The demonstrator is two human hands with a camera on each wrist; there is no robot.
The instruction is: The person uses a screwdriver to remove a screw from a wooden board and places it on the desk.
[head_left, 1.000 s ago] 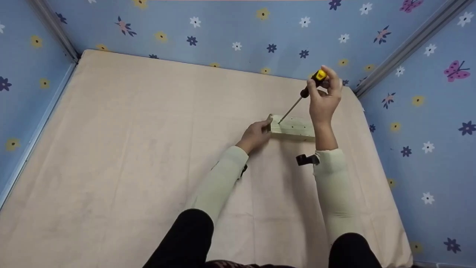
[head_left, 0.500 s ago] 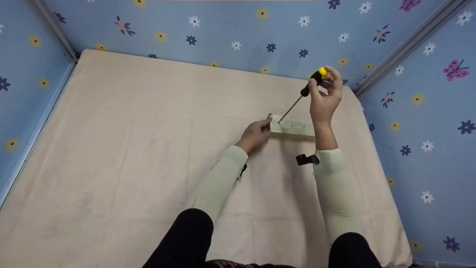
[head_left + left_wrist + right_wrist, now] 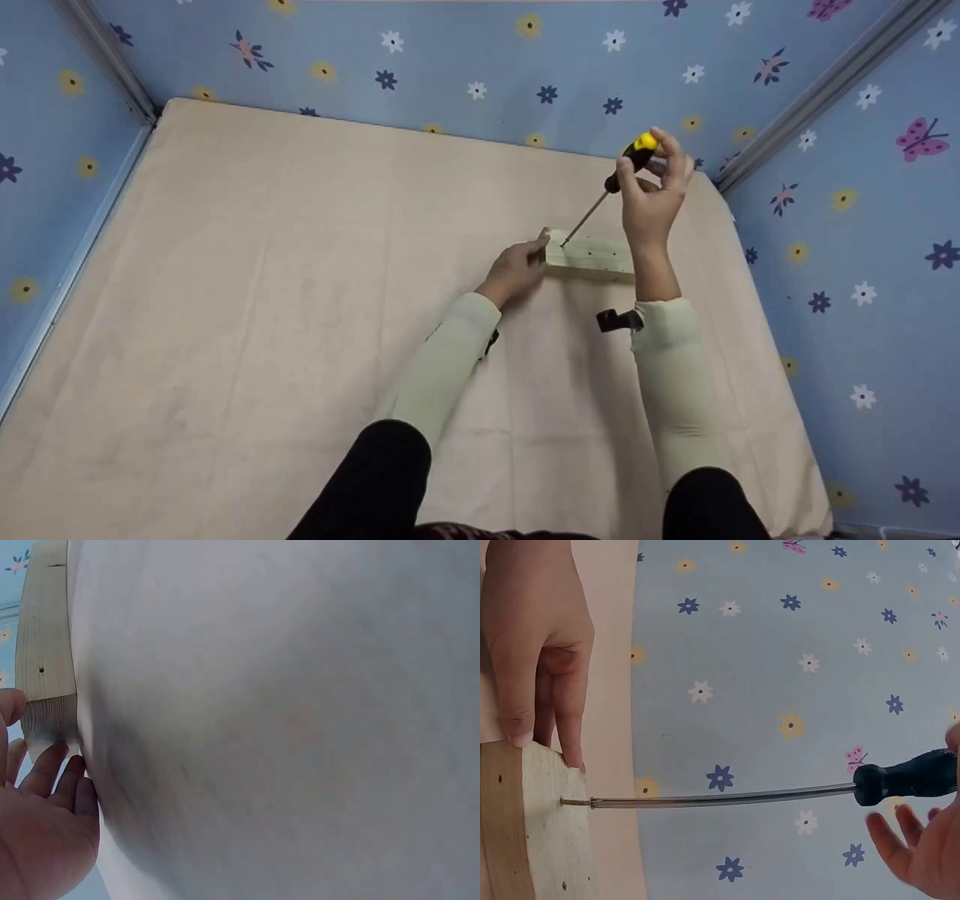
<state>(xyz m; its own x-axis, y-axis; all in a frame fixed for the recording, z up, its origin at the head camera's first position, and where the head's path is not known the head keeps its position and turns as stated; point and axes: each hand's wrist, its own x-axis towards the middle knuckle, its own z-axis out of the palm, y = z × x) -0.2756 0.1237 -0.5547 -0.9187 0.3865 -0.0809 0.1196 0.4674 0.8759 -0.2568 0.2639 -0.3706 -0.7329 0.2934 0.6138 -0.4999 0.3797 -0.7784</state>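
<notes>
In the head view my left hand (image 3: 514,274) holds the left end of a pale wooden block (image 3: 589,260) that lies on the cloth. The left wrist view shows its fingers (image 3: 46,769) against the block's end face. A black-and-yellow screwdriver (image 3: 587,217) slants down to the block, its handle pinched between thumb and fingers of my right hand (image 3: 654,206). In the right wrist view the screwdriver's tip meets the head of a screw (image 3: 574,802), which stands partly out of the wood. Several small dark holes dot the block's faces. My right forearm hides the block's right end.
A beige cloth (image 3: 300,262) covers the wide surface under the block. Blue flower-patterned panels (image 3: 480,67) rise behind and at both sides, with grey posts (image 3: 832,94) at the corners. My knees (image 3: 390,457) show at the near edge.
The screwdriver's handle has turned a little, and the fingers of my right hand have shifted around its yellow end. My left hand and the block stay where they were.
</notes>
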